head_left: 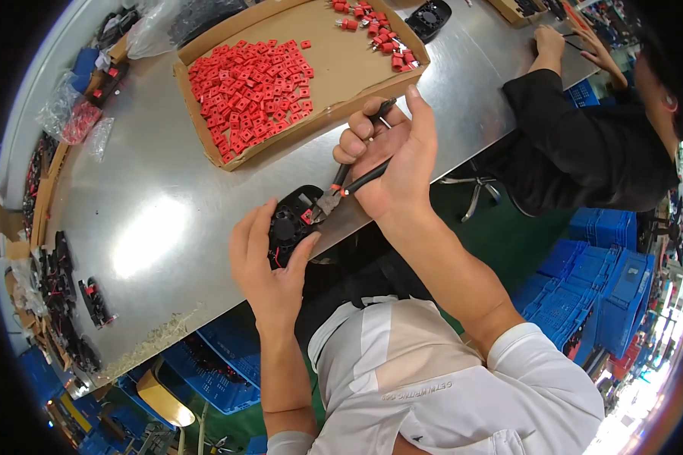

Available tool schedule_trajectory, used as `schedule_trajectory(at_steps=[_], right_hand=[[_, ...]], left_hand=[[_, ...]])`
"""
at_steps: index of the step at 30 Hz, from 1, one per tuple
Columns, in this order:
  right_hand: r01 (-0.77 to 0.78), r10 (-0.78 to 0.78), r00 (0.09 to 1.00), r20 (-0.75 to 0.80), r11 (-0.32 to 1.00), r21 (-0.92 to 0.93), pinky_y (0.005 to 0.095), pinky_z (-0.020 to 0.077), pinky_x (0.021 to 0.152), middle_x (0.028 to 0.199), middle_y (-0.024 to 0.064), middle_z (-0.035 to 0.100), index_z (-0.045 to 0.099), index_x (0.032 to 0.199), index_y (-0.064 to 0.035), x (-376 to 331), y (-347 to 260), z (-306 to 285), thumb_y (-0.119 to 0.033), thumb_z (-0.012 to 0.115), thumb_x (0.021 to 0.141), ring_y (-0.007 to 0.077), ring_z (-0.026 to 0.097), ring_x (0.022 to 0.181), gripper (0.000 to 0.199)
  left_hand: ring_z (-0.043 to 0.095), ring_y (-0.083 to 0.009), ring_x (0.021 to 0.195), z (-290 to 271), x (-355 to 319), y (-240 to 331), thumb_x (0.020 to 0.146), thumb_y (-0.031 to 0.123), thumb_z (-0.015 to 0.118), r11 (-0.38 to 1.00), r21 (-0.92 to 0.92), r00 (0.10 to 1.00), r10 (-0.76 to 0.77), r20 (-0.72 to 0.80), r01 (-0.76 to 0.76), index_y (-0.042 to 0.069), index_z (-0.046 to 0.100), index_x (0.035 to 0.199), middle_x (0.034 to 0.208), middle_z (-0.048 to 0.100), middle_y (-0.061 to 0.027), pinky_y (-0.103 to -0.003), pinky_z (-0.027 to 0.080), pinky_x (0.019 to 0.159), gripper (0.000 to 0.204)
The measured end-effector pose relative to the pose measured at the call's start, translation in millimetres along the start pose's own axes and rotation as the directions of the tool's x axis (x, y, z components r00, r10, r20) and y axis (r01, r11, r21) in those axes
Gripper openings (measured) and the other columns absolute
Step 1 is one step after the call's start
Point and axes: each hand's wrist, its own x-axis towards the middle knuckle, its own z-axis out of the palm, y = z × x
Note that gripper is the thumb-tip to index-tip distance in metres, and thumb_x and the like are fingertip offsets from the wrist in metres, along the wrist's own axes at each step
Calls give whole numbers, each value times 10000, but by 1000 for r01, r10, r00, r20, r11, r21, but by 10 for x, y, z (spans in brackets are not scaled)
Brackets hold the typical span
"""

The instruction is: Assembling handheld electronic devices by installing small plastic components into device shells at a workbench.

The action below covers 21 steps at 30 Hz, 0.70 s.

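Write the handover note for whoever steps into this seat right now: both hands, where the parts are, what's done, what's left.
Left hand: grips the black round part at the metal table's near edge.
Right hand: closed on the pliers, their nose on a small red piece at the part's rim.
Parts: cardboard tray ahead holds loose red square pieces and red plugs. More black parts lie far left.
Done: cannot tell how many are finished.
Left: the piece at the pliers looks still in work.

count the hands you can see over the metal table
4: the left hand holds the black round part, the right hand grips the pliers, and a co-worker's two hands are at top right.
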Motion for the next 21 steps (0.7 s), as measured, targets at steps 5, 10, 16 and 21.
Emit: schedule_trajectory(at_steps=[5, 10, 16, 21], right_hand=[[59, -64, 992, -111, 997, -49, 305, 343, 584, 710, 37, 451, 496, 879, -90, -71, 41, 61, -529, 491, 967, 158, 408, 608, 448], [57, -84, 967, -241, 991, -118, 291, 354, 581, 719, 21, 452, 475, 894, -104, -188, 102, 165, -528, 515, 962, 131, 397, 604, 432], [-3, -12, 996, -88, 985, -174, 302, 419, 623, 765, 31, 504, 517, 945, -71, -252, 127, 332, -629, 557, 933, 150, 481, 658, 559], [390, -261, 876, 407, 878, -276, 350, 480, 820, 937, 108, 586, 580, 1163, 36, -306, -216, 282, -624, 452, 988, 208, 571, 855, 695]], left_hand=[[602, -293, 1082, 40, -74, 55, 689, 35, 869, 994, 97, 993, 63, -96, -54, 24, 650, 1236, 1176, 614, -135, -373, 483, 953, 589], [599, -299, 1089, -28, -173, 69, 688, 38, 872, 989, 118, 989, 98, -114, -85, 28, 649, 1233, 1171, 617, -133, -383, 481, 953, 589], [608, -292, 1070, -178, -169, -9, 688, 39, 873, 999, 17, 995, 34, -90, -33, 19, 638, 1242, 1160, 621, -135, -364, 487, 943, 602], [604, -355, 1060, -304, -29, -174, 679, 114, 890, 998, -63, 1000, 6, -4, -6, 22, 633, 1248, 1157, 632, -173, -410, 487, 940, 631]])
